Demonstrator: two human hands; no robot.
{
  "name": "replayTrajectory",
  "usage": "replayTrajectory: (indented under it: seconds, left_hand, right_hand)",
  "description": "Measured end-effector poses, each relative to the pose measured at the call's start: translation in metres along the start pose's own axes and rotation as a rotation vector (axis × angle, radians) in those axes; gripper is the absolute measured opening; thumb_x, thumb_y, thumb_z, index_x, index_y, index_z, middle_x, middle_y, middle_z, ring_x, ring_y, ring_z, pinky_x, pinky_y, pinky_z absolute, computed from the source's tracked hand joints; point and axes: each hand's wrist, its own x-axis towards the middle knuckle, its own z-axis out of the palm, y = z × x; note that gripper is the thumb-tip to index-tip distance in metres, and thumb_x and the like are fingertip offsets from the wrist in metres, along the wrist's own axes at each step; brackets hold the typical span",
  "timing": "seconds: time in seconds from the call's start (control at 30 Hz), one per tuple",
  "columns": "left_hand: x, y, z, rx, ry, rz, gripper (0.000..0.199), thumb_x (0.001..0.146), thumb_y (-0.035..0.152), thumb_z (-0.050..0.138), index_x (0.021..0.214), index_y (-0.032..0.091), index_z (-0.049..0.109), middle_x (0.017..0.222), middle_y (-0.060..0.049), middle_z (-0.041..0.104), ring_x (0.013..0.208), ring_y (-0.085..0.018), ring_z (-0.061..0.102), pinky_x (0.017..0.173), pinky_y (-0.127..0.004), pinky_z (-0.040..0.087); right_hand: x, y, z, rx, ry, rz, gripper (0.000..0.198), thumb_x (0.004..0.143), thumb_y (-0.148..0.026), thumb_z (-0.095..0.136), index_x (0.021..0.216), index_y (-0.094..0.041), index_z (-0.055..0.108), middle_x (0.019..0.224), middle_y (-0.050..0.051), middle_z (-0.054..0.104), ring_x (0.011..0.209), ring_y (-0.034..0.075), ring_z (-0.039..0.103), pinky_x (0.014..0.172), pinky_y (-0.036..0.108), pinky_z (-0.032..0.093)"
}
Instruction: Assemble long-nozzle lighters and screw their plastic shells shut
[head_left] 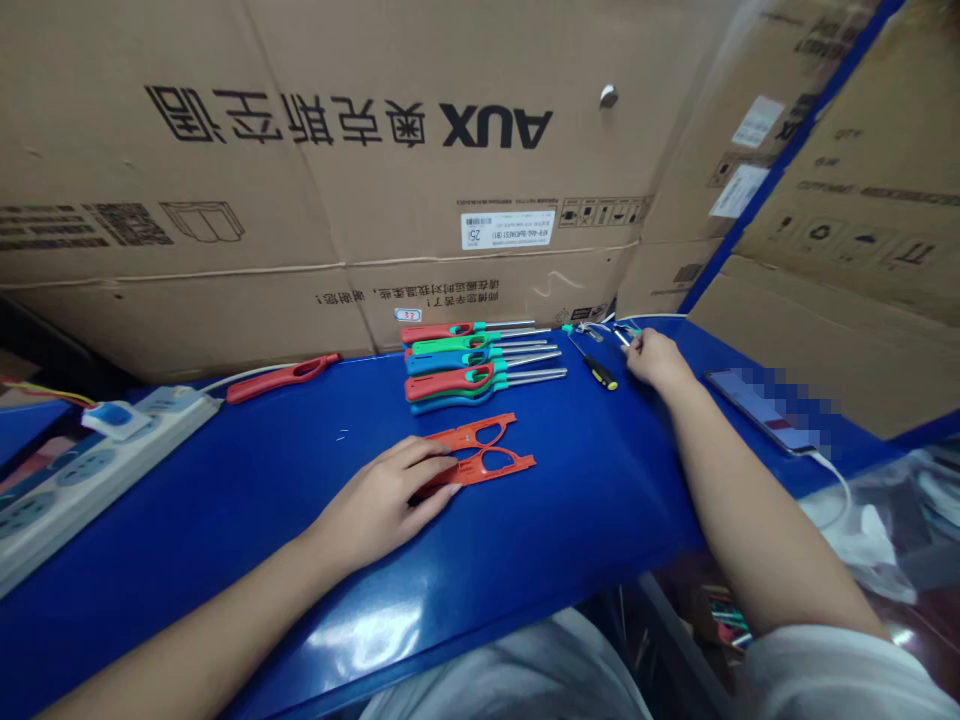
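Observation:
Two orange lighter casing halves (495, 462) lie side by side on the blue table, their looped ends pointing right. My left hand (409, 478) rests over their left ends, fingers closed on them. At the back right, my right hand (654, 358) has its fingers pinched together among small metal and teal parts (589, 332). A silvery piece shows at its fingertips, too small to make out. Left of that hand lies a black and yellow screwdriver (601, 373). Several long-necked lighters (450, 383), red, green and blue with metal tubes, are stacked in the middle.
A red lighter casing (281, 380) lies at the back left, near a white power strip (97, 470). A phone (761, 408) with a white cable is on the right. Cardboard walls (300, 200) enclose the table's back and right. Plastic bags (862, 545) hang at the right edge.

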Motion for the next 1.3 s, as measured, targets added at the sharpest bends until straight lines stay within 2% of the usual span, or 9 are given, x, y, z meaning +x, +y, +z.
replayTrajectory:
  seconds: [0.17,0.37,0.47,0.57,0.63,0.8,0.97,1.13,1.3]
  left_hand:
    - [0.002,-0.002,-0.008,0.006,-0.055,0.027,0.022,0.101,0.028,0.054,0.115,0.02,0.068,0.117,-0.008,0.069,0.107,-0.022,0.065,0.091,-0.037,0.056]
    - [0.002,-0.01,-0.028,0.07,-0.136,0.09,0.02,0.099,0.027,0.057,0.114,0.021,0.069,0.113,-0.007,0.07,0.102,-0.022,0.067,0.086,-0.035,0.057]
    - [0.002,-0.007,-0.034,0.114,0.097,0.173,0.028,0.092,0.027,0.069,0.119,0.021,0.068,0.119,-0.009,0.069,0.111,-0.025,0.064,0.095,-0.039,0.054]
    - [0.002,0.007,-0.033,0.167,0.523,0.151,0.038,0.085,0.017,0.076,0.121,0.019,0.067,0.12,-0.011,0.07,0.115,-0.026,0.063,0.102,-0.042,0.05]
    - [0.004,0.019,-0.029,0.111,0.615,0.062,0.038,0.083,0.017,0.078,0.12,0.02,0.067,0.116,-0.01,0.071,0.113,-0.025,0.064,0.102,-0.04,0.051]
    - [0.006,0.034,-0.015,-0.182,0.466,-0.181,0.044,0.084,0.026,0.079,0.125,0.019,0.066,0.115,-0.008,0.074,0.103,-0.02,0.07,0.093,-0.031,0.057]
    - [0.004,0.028,-0.006,-0.397,0.351,-0.264,0.027,0.089,0.016,0.072,0.116,0.018,0.072,0.087,-0.001,0.078,0.073,-0.012,0.072,0.07,-0.018,0.058]
    - [0.005,0.024,-0.004,-0.399,0.378,-0.264,0.019,0.088,0.013,0.072,0.106,0.019,0.077,0.092,-0.002,0.078,0.074,-0.011,0.071,0.067,-0.016,0.056]
    - [0.004,0.022,-0.001,-0.36,0.444,-0.157,0.015,0.086,0.012,0.075,0.1,0.017,0.078,0.089,-0.004,0.078,0.071,-0.011,0.069,0.065,-0.017,0.055]
  right_hand:
    - [-0.009,-0.019,-0.015,0.123,0.079,-0.021,0.007,0.088,-0.024,0.055,0.085,-0.019,0.052,0.081,0.011,0.064,0.075,0.024,0.06,0.071,0.035,0.046]
    - [-0.046,-0.064,-0.027,0.331,0.008,-0.366,0.012,0.093,-0.033,0.055,0.092,-0.022,0.052,0.089,0.004,0.064,0.078,0.017,0.059,0.072,0.027,0.047]
    - [-0.076,-0.09,-0.026,0.525,-0.078,-0.715,0.015,0.096,-0.035,0.053,0.093,-0.021,0.052,0.078,0.001,0.059,0.067,0.015,0.054,0.062,0.026,0.043]
    - [-0.107,-0.111,-0.022,0.546,-0.209,-0.903,0.011,0.098,-0.031,0.054,0.096,-0.021,0.055,0.076,-0.001,0.058,0.062,0.012,0.051,0.059,0.024,0.041]
    - [-0.125,-0.121,-0.017,0.541,-0.296,-0.978,0.01,0.098,-0.03,0.055,0.097,-0.021,0.055,0.078,-0.001,0.06,0.063,0.012,0.052,0.06,0.023,0.041]
    - [-0.147,-0.131,-0.005,0.564,-0.422,-1.095,0.007,0.099,-0.027,0.055,0.102,-0.021,0.055,0.089,0.001,0.066,0.071,0.011,0.061,0.065,0.023,0.045]
    - [-0.144,-0.13,0.004,0.47,-0.433,-1.139,0.008,0.099,-0.029,0.054,0.1,-0.021,0.055,0.086,0.001,0.068,0.067,0.012,0.06,0.062,0.023,0.043]
    - [-0.141,-0.129,0.008,0.49,-0.457,-1.111,0.011,0.1,-0.032,0.054,0.101,-0.021,0.056,0.086,0.001,0.069,0.066,0.011,0.061,0.061,0.022,0.043]
    - [-0.142,-0.129,0.008,0.483,-0.476,-1.111,0.01,0.099,-0.031,0.055,0.1,-0.021,0.057,0.087,0.001,0.07,0.066,0.011,0.06,0.061,0.023,0.043]
